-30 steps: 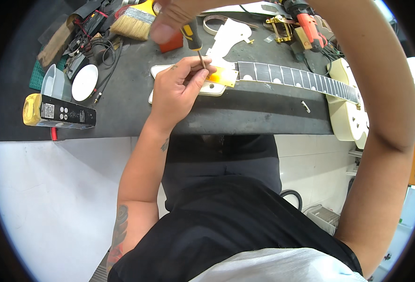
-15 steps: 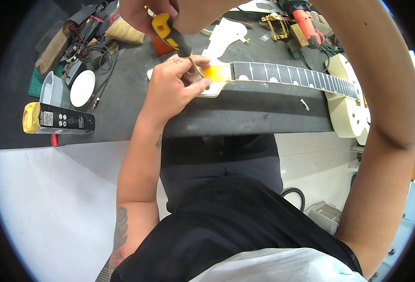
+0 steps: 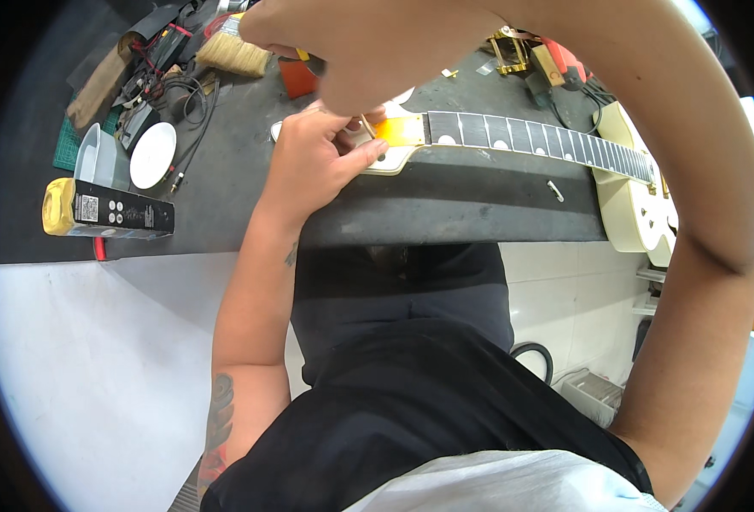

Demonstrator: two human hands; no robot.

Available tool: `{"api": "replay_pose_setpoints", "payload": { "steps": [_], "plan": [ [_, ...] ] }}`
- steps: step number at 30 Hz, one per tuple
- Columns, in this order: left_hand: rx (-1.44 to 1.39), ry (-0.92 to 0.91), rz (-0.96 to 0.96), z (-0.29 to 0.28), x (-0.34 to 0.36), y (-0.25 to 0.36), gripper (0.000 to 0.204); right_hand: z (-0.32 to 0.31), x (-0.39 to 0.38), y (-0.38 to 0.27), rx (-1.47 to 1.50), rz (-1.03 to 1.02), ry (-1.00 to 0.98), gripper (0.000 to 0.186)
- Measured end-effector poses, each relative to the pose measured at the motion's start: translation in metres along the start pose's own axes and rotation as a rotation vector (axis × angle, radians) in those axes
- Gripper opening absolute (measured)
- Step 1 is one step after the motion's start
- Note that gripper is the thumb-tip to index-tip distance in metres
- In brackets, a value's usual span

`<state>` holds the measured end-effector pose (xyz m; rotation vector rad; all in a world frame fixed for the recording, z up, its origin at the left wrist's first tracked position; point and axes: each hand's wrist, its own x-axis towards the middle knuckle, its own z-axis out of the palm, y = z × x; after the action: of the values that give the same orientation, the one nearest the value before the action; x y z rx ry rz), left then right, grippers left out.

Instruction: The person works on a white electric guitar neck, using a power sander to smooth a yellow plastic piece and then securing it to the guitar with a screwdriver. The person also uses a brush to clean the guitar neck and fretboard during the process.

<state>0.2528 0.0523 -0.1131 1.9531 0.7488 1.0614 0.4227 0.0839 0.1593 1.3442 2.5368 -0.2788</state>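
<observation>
A white electric guitar lies across the bench, its headstock [image 3: 387, 165] near the middle and its dark fretboard [image 3: 513, 135] running right to the cream body [image 3: 621, 218]. An amber-yellow piece [image 3: 404, 131] covers the headstock beside the nut. My left hand [image 3: 308, 162] grips the headstock, thumb and fingers closed in around the amber piece's left edge. Above it, my right hand [image 3: 377, 51] is closed on a screwdriver [image 3: 315, 63] with a yellow and black handle. Most of the handle is hidden by that hand; its tip is hidden among my left fingers.
At the left are a wide brush [image 3: 232, 55], tangled cables [image 3: 191, 94], a white round lid [image 3: 152, 155], a clear tub [image 3: 102, 159] and a black-and-yellow box [image 3: 112, 210]. A red power tool [image 3: 566, 63] and gold bridge hardware [image 3: 511, 51] sit at the far right. A small white stick [image 3: 555, 190] lies before the neck.
My right hand has moved down and right over the screwdriver, covering most of it and the white plate behind. My left hand has stayed on the headstock.
</observation>
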Motion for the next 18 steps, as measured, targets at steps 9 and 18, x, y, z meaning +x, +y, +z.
{"api": "replay_pose_setpoints", "payload": {
  "steps": [9,18],
  "plan": [
    [0.013,-0.092,-0.015,-0.011,0.000,-0.001,0.034,0.005,0.000,0.009,0.044,0.001,-0.004,0.048],
    [-0.030,-0.093,-0.018,-0.010,0.002,-0.001,0.035,0.010,0.000,0.015,0.080,-0.002,-0.006,0.047]
  ]
}}
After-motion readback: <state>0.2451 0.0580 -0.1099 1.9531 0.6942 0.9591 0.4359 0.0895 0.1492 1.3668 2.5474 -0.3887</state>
